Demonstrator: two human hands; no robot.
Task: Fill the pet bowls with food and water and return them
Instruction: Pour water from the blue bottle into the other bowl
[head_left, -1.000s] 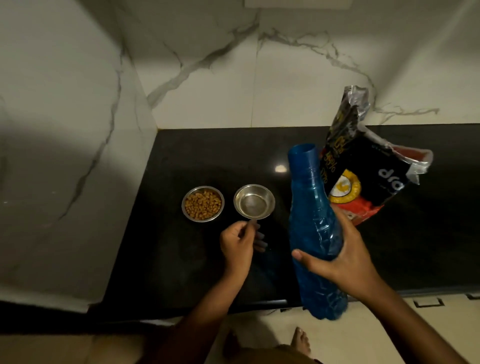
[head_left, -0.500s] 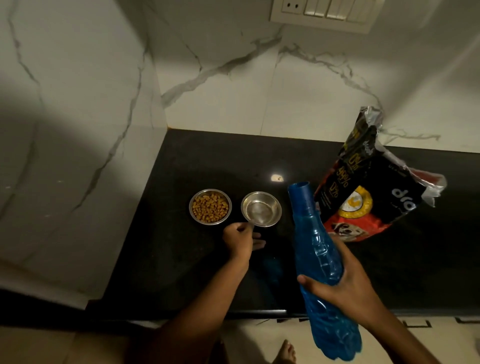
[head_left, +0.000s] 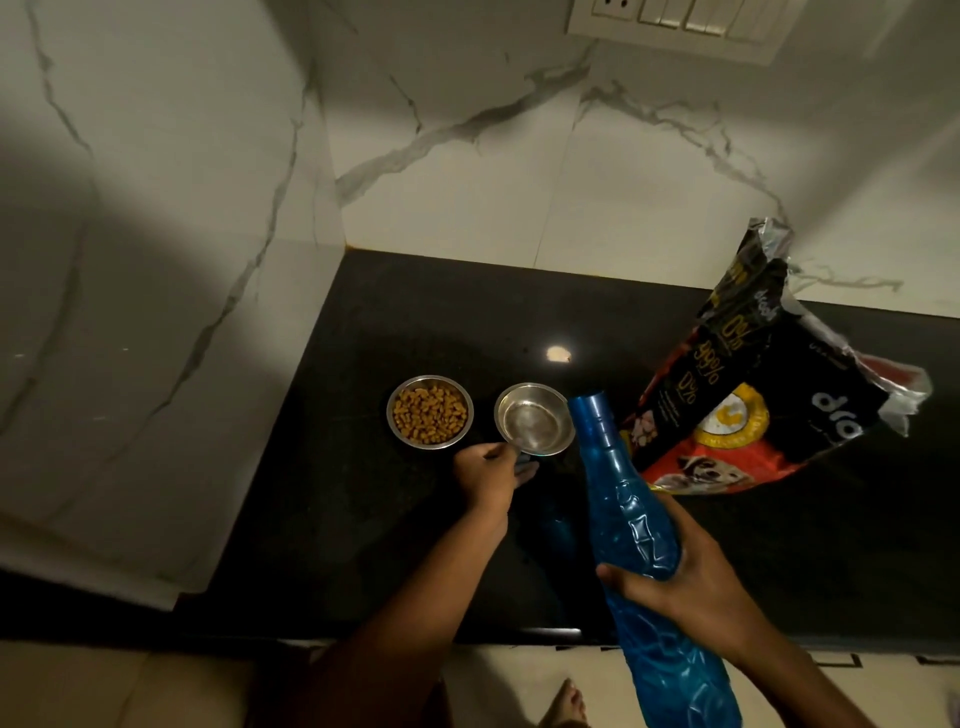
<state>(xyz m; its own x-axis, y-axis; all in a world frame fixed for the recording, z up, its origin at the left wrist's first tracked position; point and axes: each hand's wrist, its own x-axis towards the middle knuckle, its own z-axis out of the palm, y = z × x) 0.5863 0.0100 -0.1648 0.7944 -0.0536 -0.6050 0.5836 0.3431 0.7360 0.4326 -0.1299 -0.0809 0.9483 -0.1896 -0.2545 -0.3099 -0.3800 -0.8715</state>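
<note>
On the black stone surface (head_left: 363, 519), left fingers (head_left: 500, 452) pinch the seven-o'clock rim of the round steel bowl (head_left: 535, 420). Right fingers (head_left: 623, 579) wrap the blue plastic bottle (head_left: 628, 519), its mouth at the bowl's three o'clock; tipping fast may spill water.

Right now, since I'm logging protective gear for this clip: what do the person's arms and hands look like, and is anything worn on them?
Both are bare. The left hand and right hand wear no gloves, and no ring shows in this dim light. The left forearm and right forearm are uncovered down to the frame's lower edge: no sleeve, watch or bracelet is in view.
</note>
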